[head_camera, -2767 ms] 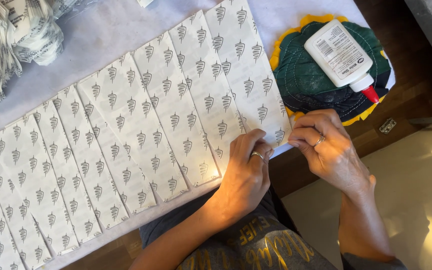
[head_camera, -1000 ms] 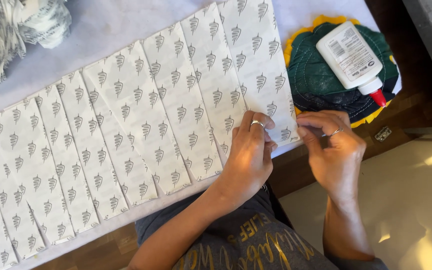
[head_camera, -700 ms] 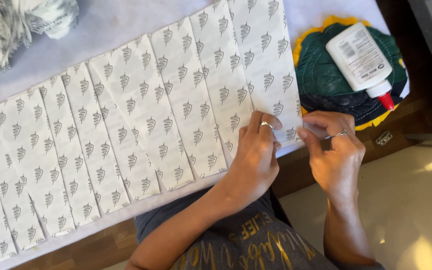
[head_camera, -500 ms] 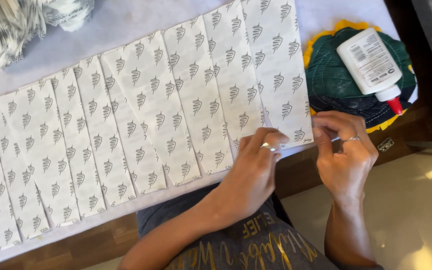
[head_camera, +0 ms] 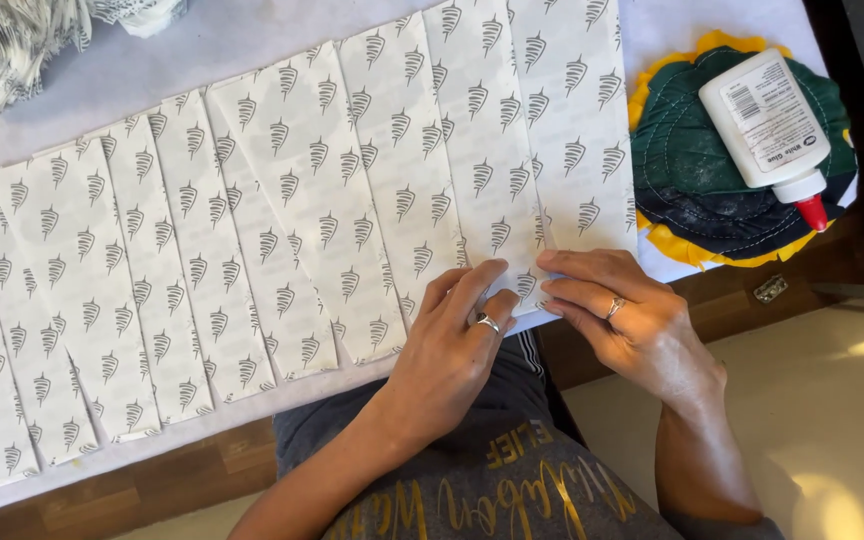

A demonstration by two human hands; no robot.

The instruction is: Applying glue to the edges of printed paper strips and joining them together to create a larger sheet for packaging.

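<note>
A row of several white paper strips [head_camera: 282,230] with a grey printed pattern lies side by side, overlapping, on a white sheet over the table. My left hand [head_camera: 452,345] presses flat on the near end of one strip, fingers together, ring showing. My right hand [head_camera: 622,315] pinches the near edge of the rightmost strip [head_camera: 577,130] with its fingertips, right beside the left hand's fingertips. Both hands sit at the table's near edge.
A white glue bottle with a red tip [head_camera: 770,125] lies on a round green quilted mat with a yellow rim [head_camera: 692,170] at the right. A bundle of patterned paper [head_camera: 12,45] sits at the far left. The wooden table edge [head_camera: 152,485] runs along the near side.
The view has shifted so the strips and glue sit further right and up. Both hands stay at the near end of the rightmost strips; the right fingers moved onto the last strip's edge.
</note>
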